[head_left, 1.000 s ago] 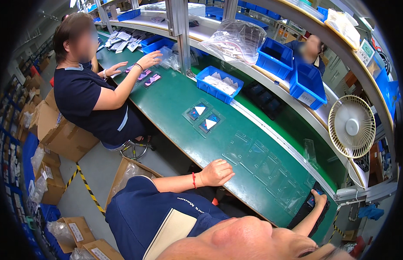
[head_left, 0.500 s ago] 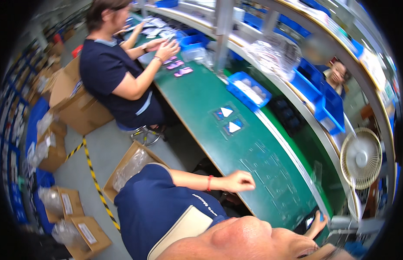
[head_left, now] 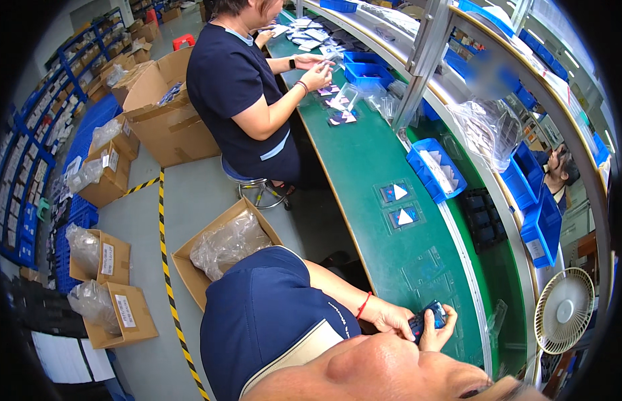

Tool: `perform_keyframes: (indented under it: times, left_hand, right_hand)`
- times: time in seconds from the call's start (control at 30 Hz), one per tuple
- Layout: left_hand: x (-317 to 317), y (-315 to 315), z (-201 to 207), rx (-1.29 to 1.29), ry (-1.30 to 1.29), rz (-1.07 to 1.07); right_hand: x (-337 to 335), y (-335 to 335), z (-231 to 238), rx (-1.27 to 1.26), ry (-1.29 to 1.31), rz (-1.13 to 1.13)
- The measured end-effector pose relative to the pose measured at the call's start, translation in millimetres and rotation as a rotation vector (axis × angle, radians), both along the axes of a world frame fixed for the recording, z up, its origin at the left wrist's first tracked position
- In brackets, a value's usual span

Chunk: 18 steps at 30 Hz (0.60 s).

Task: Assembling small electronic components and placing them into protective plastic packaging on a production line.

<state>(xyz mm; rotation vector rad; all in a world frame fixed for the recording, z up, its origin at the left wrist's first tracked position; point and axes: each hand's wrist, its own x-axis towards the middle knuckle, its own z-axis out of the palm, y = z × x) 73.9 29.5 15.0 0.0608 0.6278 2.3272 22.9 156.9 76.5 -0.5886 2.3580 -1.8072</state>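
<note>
Over the near part of the green table, my two hands meet around a small dark blue, flat printed piece [head_left: 428, 319], perhaps a stack of several; I cannot tell. My right hand [head_left: 442, 329] grips it from the right, thumb across its face. My left hand [head_left: 393, 319], with a red band at the wrist, has bent fingers closed on its left edge; the fingertips are partly hidden. Just beyond lie clear plastic trays [head_left: 428, 271] on the table. Farther off, two clear trays hold dark cards with white triangles, the nearer tray [head_left: 404, 217] and the farther tray [head_left: 394, 193].
A co-worker [head_left: 247, 87] at the far left handles small packs beside a heap of flat pieces [head_left: 314, 33]. A blue bin [head_left: 436, 170] of white pieces stands along the table's right edge. A fan [head_left: 565, 311] is at right; an open carton [head_left: 224, 244] sits on the floor.
My right hand has brought the dark piece inward from the table's near right. My left hand has moved to meet it and closed on its edge. The view has shifted too.
</note>
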Motion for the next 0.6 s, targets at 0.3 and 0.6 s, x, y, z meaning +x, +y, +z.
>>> perform_keyframes:
  times: [0.3,0.6]
  left_hand:
    - [5,-60,9,-0.302,-0.022,0.154]
    - [14,-105,16,-0.348,-0.067,0.403]
  right_hand:
    - [-3,-9,-5,0.008,-0.184,0.106]
    - [-41,-45,-13,-0.223,-0.441,0.145]
